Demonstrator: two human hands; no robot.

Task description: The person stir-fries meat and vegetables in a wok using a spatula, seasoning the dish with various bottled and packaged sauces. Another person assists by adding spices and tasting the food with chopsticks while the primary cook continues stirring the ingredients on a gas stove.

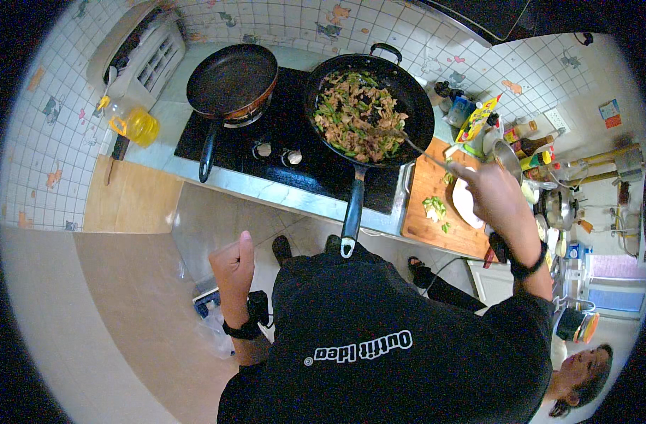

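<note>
My right hand [497, 199] grips the long metal handle of a spatula [426, 153], whose head is down in the food at the right side of a black wok [421, 103]. Sliced meat with green pepper pieces [354, 114] spreads over the wok's left and middle. The wok's black handle [354, 206] points toward my body. Beside my body, off the counter, my left hand [235, 265] has its fingers curled and thumb up, with nothing seen in it. Below my right hand are a white plate [465, 204] and a wooden cutting board [423, 175] bearing chopped green pieces [435, 208].
A dark frying pan [233, 79] sits on the left of the black gas stove [323, 183]. An oil jug [142, 127] stands at far left. Sauce bottles [532, 146], a yellow packet [477, 119] and a metal bowl [505, 156] crowd the right. Another person [580, 376] is close at lower right.
</note>
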